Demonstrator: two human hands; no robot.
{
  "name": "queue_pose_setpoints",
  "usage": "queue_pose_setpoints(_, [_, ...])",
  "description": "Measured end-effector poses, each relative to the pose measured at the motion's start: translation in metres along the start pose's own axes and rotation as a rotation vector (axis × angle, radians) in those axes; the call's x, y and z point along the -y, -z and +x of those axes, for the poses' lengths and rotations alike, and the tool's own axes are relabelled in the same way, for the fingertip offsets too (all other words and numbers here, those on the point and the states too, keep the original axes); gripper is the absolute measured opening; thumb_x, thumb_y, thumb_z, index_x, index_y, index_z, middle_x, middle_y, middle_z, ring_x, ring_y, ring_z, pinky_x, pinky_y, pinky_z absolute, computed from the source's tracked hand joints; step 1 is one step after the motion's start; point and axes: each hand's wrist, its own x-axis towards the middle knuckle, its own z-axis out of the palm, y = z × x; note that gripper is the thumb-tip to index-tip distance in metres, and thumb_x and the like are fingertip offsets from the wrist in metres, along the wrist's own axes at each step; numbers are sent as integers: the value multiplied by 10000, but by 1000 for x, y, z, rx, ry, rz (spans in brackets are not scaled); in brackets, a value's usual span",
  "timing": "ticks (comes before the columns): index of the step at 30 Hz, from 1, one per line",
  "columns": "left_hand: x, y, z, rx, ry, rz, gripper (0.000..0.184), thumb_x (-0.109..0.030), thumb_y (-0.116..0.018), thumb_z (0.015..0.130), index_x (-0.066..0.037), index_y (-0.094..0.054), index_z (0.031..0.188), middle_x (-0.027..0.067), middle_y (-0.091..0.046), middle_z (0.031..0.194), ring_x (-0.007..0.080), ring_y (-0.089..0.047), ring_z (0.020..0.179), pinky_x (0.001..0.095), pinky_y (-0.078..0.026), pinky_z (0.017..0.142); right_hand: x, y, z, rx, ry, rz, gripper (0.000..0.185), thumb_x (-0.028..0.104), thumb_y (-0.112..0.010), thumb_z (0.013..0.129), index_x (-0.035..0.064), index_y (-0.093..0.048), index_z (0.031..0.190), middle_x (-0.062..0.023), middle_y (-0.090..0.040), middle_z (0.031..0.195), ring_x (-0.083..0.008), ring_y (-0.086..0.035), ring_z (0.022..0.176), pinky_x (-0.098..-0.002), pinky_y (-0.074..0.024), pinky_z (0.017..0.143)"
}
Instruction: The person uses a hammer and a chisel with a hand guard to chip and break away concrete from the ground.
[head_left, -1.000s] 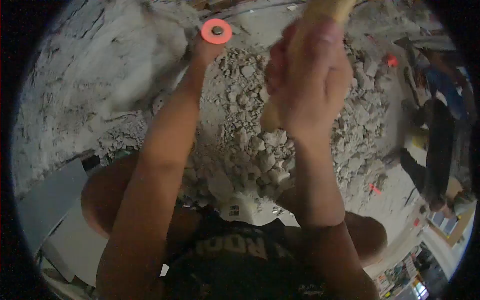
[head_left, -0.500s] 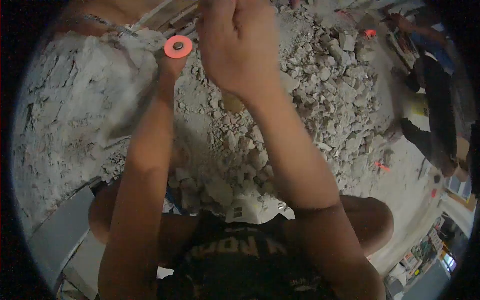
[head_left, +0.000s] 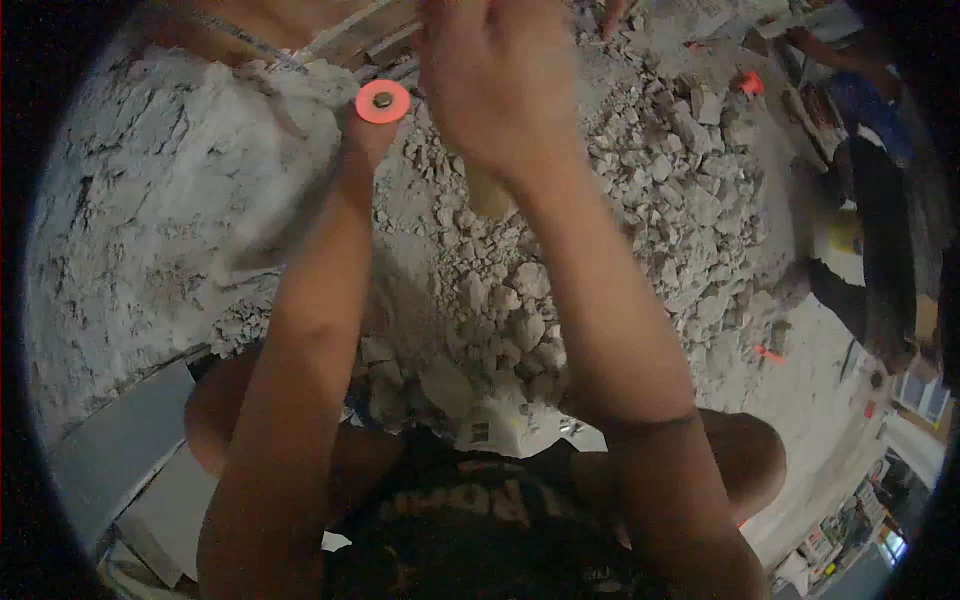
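Faces a large rough grey mass on the left and a broad heap of pale rubble through the middle and right. Has another person, in dark and blue clothing, near the right edge, beyond the stones. Wears a dark shirt with pale lettering and extends both bare forearms over the rubble. Holds the right grip high in view, blurred, clamped together around a wooden handle, with the butt of the wood jutting out below the heel of the palm, toward the body. Holds the left grip largely hidden behind an orange-pink disc; seems closed on the guarded tool directly beneath, with the fingers out of sight. Sets the disc just left of the right grip in view, apart from it, with a round metal end at its centre. Includes, smallest, an orange strip on the floor at right.
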Motion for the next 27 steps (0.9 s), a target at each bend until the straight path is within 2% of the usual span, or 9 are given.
queue_pose_setpoints(4, [-6,1,-1,-38,-64,64,255,-267,-682,789,-41,-627,892,54,-632,856,173,-576,795,323,-473,701,-4,-12,-4,27,8,-51,365,291,-424,965,-11,-517,782,-188,-574,689,-380,-569,647,-472,-445,612])
queue_pose_setpoints(7, [-2,-8,1,-109,-113,28,258,-267,-692,782,-43,-626,893,54,-631,856,175,-578,796,323,-476,706,-67,-49,-141,470,-713,-45,463,398,-427,963,-18,-587,838,-254,-620,791,-431,-616,782,-491,-468,696])
queue_pose_setpoints(9, [11,-25,-1,-243,14,-687,298,-289,-710,766,-46,-628,919,58,-639,886,190,-593,828,306,-483,764,-72,-35,-151,573,-916,-60,490,398,-455,953,-71,-595,920,-335,-614,812,-500,-609,815,-537,-474,722])
queue_pose_setpoints(11, [12,-24,-15,-32,287,-216,343,-21,-669,749,-113,-594,1071,42,-610,1080,157,-582,978,303,-475,810,-58,-26,-131,518,-872,-69,490,400,-447,957,-67,-593,918,-331,-613,813,-499,-607,806,-536,-472,707])
queue_pose_setpoints(14, [3,-10,-8,-31,42,-3,343,-35,-668,757,-110,-588,1082,42,-609,1083,155,-581,979,304,-475,811,-33,-9,-61,296,-631,-25,498,417,-439,959,-15,-588,761,-236,-618,715,-423,-610,672,-466,-473,605])
queue_pose_setpoints(17, [0,-5,-5,-38,-27,30,343,-49,-668,765,-108,-581,1092,41,-607,1086,153,-580,981,305,-474,812,3,17,10,-2,-61,-26,455,383,-443,964,22,-567,718,-178,-594,626,-347,-583,567,-427,-445,512])
queue_pose_setpoints(20, [-6,-2,-6,-45,-47,52,344,-62,-667,774,-106,-575,1103,40,-606,1090,151,-580,982,306,-473,812,18,28,23,118,-121,402,429,418,-421,999,72,-549,780,-33,-493,530,-154,-493,486,-305,-363,436])
queue_pose_setpoints(22, [-7,-4,-3,-51,-57,64,346,-71,-667,779,-104,-571,1110,40,-605,1092,150,-579,983,307,-473,813,-27,-23,-47,-13,-311,186,378,302,-430,966,-54,-544,913,-265,-582,694,-485,-580,673,-518,-455,630])
queue_pose_setpoints(27, [25,-7,0,49,-77,14,318,-128,-695,784,-77,-586,1078,38,-631,1020,154,-598,939,308,-475,809,-80,-31,-151,672,-950,-170,564,469,-389,964,-43,-615,899,-301,-622,842,-456,-615,846,-491,-462,783])
